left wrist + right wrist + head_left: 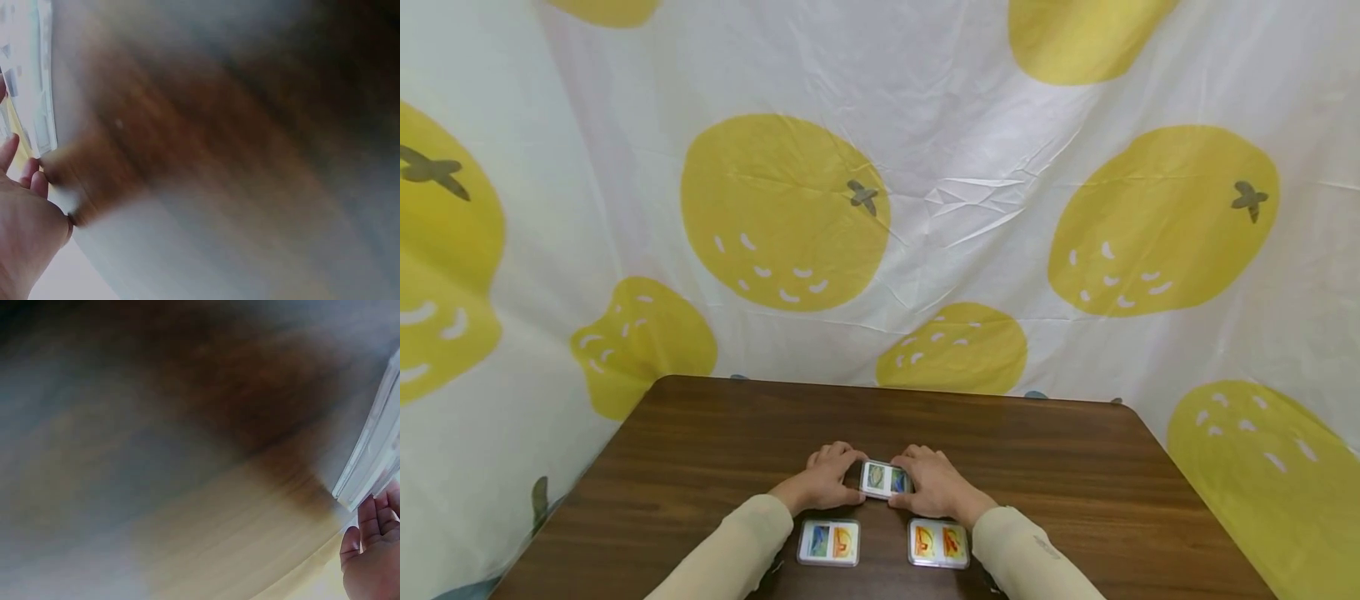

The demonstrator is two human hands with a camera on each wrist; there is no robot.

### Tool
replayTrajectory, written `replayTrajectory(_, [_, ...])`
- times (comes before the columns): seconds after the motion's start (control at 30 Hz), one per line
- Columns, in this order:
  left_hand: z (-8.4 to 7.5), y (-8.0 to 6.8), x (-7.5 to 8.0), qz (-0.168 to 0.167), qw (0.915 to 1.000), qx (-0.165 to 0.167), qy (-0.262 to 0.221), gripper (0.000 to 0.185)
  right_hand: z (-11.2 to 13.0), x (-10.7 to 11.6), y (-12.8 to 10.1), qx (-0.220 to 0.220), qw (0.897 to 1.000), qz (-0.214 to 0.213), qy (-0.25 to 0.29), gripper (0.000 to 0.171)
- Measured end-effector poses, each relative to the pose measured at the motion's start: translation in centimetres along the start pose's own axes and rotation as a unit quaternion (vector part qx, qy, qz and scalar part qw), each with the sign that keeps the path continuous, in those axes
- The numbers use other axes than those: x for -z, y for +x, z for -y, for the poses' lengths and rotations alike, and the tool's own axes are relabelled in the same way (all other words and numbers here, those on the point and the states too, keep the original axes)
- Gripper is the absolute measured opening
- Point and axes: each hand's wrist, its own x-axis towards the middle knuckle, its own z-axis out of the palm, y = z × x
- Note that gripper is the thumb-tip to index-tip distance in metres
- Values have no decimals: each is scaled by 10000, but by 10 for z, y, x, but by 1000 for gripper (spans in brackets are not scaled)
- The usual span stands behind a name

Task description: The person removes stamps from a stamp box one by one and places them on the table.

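In the head view, the left hand [824, 481] sits just left of centre in the lower part of the frame, its fingers curled round the left end of a small clear card case [884, 479]. That case lies on the brown desk [700, 450], between the two hands, showing a green and blue picture on top. The right hand [934, 483] grips the case's right end in the same way, fingers bent over its edge. Both forearms wear cream sleeves [730, 550] that enter from the bottom edge. Nearer the bottom, just beside the left sleeve, lies a second case with blue and orange pictures [828, 542], and to its right, apart from it, a third case with orange pictures [938, 542]. Behind the desk hangs a white cloth printed with yellow fruit [785, 212]. The wrist views are heavily blurred; each shows fingertips at a pale case edge at the frame's side.
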Motion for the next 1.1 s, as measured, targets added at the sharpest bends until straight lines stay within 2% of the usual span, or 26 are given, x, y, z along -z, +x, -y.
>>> replayTrajectory(0.27, [-2, -1, 3, -140, 9998, -156, -68, 54, -3, 2, 1, -91, 9999, -36, -121, 63])
replayTrajectory(0.63, [-2, -1, 1, -91, 9999, -125, -69, 53, 0, 1, -1, -70, 9999, 33, 89, 57])
replayTrajectory(1.1, [-2, -2, 2, -69, 9999, -100, 111, 51, 0, 1, 0, -36, 10000, -69, 52, 56])
